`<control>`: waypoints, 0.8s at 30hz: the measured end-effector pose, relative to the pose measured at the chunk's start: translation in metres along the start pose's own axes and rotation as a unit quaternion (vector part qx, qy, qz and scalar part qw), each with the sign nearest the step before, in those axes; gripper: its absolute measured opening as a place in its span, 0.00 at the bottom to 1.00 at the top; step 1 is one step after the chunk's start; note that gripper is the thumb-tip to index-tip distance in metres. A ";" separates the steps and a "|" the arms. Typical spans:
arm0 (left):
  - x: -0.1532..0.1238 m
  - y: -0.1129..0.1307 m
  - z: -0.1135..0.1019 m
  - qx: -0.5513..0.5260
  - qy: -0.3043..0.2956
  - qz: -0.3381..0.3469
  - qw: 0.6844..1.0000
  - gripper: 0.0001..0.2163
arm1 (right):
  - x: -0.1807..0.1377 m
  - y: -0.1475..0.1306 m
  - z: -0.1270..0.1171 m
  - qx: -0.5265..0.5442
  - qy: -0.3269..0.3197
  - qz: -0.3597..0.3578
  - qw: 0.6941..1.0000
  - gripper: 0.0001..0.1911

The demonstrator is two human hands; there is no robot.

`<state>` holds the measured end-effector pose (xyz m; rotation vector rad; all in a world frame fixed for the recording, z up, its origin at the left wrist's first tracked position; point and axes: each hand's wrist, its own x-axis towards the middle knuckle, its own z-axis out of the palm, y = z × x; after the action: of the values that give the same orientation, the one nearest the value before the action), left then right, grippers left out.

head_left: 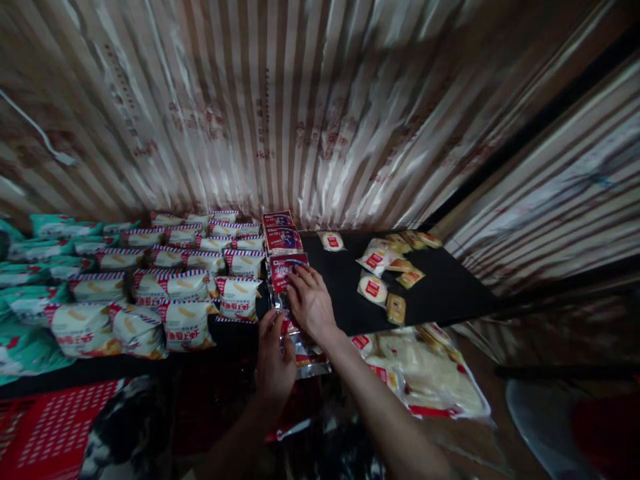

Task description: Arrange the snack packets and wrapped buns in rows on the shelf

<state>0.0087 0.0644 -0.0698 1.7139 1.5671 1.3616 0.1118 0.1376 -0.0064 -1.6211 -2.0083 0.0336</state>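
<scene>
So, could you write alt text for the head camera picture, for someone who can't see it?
A person's right hand rests on red packets lined up on a black table, with the left hand close by. White snack bags and green bags sit in rows to the left; small wrapped snacks lie to the right, before striped sheeting.

This looks like a small shop or a makeshift stall selling packaged snacks: many alike white bags (188,325) stand in rows on a black-topped desk (450,293), with teal bags (30,340) grouped to their left and a column of red packets (283,240) to their right. Farther right lie small wrapped cakes or biscuits (373,288). A red perforated plastic basket (70,413) sits below the desk's near edge, and shiny striped sheeting (280,100) printed with lettering forms the backdrop, suggesting a temporary setup.
</scene>
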 end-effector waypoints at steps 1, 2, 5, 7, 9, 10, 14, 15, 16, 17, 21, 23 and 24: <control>0.000 -0.001 0.001 0.003 0.002 0.004 1.000 0.17 | 0.007 -0.002 0.003 -0.007 -0.013 -0.007 1.000 0.19; 0.000 -0.001 0.001 0.006 0.004 0.009 1.000 0.17 | 0.014 -0.003 0.006 -0.016 -0.025 -0.011 0.999 0.19; 0.000 -0.003 0.002 0.012 0.003 0.022 1.000 0.18 | 0.032 -0.006 0.014 -0.041 -0.059 -0.012 0.997 0.21; 0.000 -0.003 0.002 0.014 0.009 0.030 0.999 0.19 | 0.040 -0.007 0.019 -0.052 -0.072 -0.013 0.996 0.21; -0.001 -0.004 0.003 0.015 0.022 0.037 0.999 0.19 | 0.043 -0.007 0.022 -0.059 -0.075 -0.015 0.995 0.21; -0.001 -0.004 0.003 0.017 0.028 0.042 0.999 0.19 | 0.044 -0.006 0.024 -0.062 -0.073 -0.017 0.995 0.22; -0.001 -0.004 0.002 0.055 0.024 0.064 0.996 0.20 | 0.041 -0.003 0.030 -0.064 -0.054 -0.026 0.996 0.22; -0.001 -0.004 0.001 0.066 0.022 0.064 0.996 0.20 | 0.040 -0.002 0.031 -0.063 -0.051 -0.027 0.996 0.22; -0.001 -0.004 0.001 0.073 0.020 0.061 0.995 0.20 | 0.040 -0.001 0.032 -0.061 -0.049 -0.026 0.997 0.22; -0.002 -0.004 0.001 0.075 0.018 0.055 0.996 0.20 | 0.039 0.000 0.033 -0.061 -0.049 -0.025 0.997 0.23; -0.004 -0.006 0.001 0.043 0.006 0.032 0.999 0.20 | 0.039 0.001 0.036 -0.061 -0.055 -0.015 0.996 0.23; -0.005 -0.007 0.001 0.023 -0.010 0.007 1.000 0.20 | 0.040 0.001 0.037 -0.062 -0.059 -0.010 0.996 0.23; -0.006 -0.007 0.001 0.014 -0.018 -0.006 1.000 0.20 | 0.040 0.001 0.037 -0.062 -0.059 -0.008 0.996 0.23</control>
<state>0.0072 0.0613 -0.0780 1.7333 1.5814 1.3019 0.0919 0.1858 -0.0225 -1.7160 -2.1505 -0.0002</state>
